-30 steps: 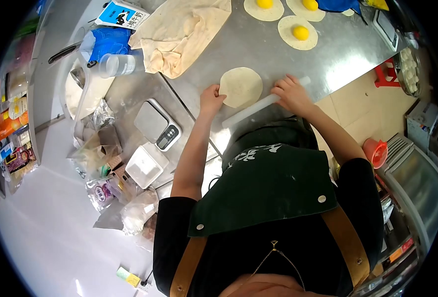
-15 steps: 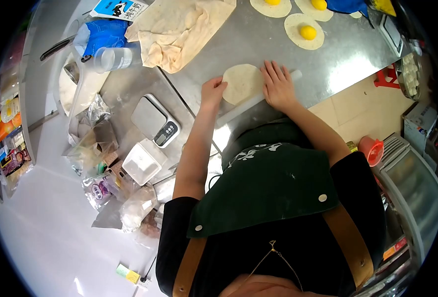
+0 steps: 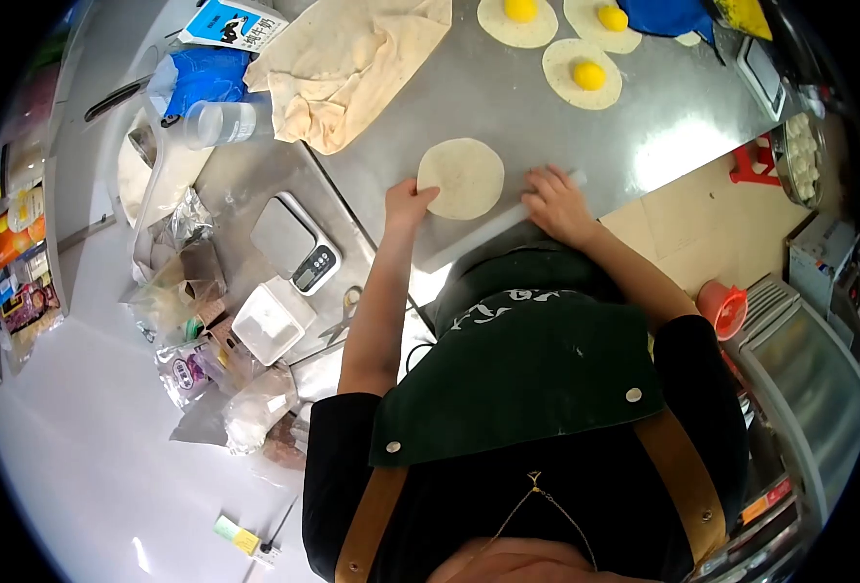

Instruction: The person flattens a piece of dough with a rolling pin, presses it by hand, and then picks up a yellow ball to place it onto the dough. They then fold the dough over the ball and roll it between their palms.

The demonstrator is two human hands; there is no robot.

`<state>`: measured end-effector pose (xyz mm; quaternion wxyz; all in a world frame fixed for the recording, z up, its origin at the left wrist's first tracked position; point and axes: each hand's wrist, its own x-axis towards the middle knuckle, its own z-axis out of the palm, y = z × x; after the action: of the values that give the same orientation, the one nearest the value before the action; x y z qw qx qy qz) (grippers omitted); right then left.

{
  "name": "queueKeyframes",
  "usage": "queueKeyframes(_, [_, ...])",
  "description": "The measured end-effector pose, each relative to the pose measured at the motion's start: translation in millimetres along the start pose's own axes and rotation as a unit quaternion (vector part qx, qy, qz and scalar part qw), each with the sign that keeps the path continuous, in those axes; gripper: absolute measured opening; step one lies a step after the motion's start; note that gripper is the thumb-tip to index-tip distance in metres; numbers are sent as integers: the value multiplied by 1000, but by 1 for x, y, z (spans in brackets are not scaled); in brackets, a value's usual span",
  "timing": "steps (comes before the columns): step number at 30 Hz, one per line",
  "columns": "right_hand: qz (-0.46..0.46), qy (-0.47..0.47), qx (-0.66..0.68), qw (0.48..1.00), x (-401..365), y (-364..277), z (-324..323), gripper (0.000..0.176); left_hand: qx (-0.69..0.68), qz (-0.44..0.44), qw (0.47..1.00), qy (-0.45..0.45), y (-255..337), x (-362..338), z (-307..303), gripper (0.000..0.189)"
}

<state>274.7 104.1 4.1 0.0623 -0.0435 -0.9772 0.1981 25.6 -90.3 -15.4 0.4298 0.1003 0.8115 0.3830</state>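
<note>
A thin round of dough (image 3: 461, 179) lies flat on the steel table, pinched at its left edge by my left hand (image 3: 411, 204). My right hand (image 3: 558, 206) rests over the white rolling pin (image 3: 488, 233), fingers bent around its right part. The pin lies slantwise along the near table edge, just below the dough round and apart from it. Farther back are several dough rounds with yellow balls on them, the closest being a dough round (image 3: 561, 85) with a yellow ball (image 3: 588, 76).
A crumpled dough-coloured sheet (image 3: 352, 68) lies at the back left. Beside it are a clear plastic cup (image 3: 221, 124) and a blue bag (image 3: 208, 80). Left of my arm sit a kitchen scale (image 3: 289, 238), a white tub (image 3: 273, 321) and scissors (image 3: 344, 316).
The rolling pin has moved toward me, off the dough's edge. My right hand has gone from fingers stretched flat to bent. My left hand still pinches the dough.
</note>
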Motion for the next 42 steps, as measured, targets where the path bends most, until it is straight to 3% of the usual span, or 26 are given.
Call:
queueKeyframes(2, [-56,-20,32,998,-6,13,-13,39,-69,-9,997,14,5,-15,8,27])
queueKeyframes(6, [12,26,74,997,-31,47,-49,37,-132,-42,988,63,10,-32,24,29])
queueKeyframes(9, [133,37,85,987,-40,78,-47,38,-155,-22,976,150,12,-39,39,23])
queueKeyframes(12, [249,33,75,965,-8,85,-32,39,-30,50,960,274,-8,-36,53,23])
queueKeyframes(13, [243,45,81,965,3,83,-28,38,24,89,944,318,9,-44,61,25])
queueKeyframes(19, [133,130,87,979,69,100,-57,24,52,108,935,333,83,-72,85,20])
queueKeyframes(21, [131,175,90,972,97,139,-81,18,59,112,934,335,97,-78,90,19])
queueKeyframes(23, [132,257,-6,957,131,204,-103,7,71,113,933,334,105,-82,93,17])
queueKeyframes(27, [157,241,-135,948,199,339,-166,6,93,114,922,358,127,-94,100,18])
queueKeyframes(29, [175,290,-154,928,235,396,-182,5,91,90,921,367,139,-101,100,17])
queueKeyframes(35, [228,82,-222,944,316,484,-203,16,74,16,905,419,152,-121,105,21])
queueKeyframes(38, [305,6,-221,926,335,491,-201,20,-19,-13,898,439,165,-126,110,18])
queueKeyframes(42, [317,-13,-218,923,343,501,-195,20,-33,-27,889,455,171,-125,113,17])
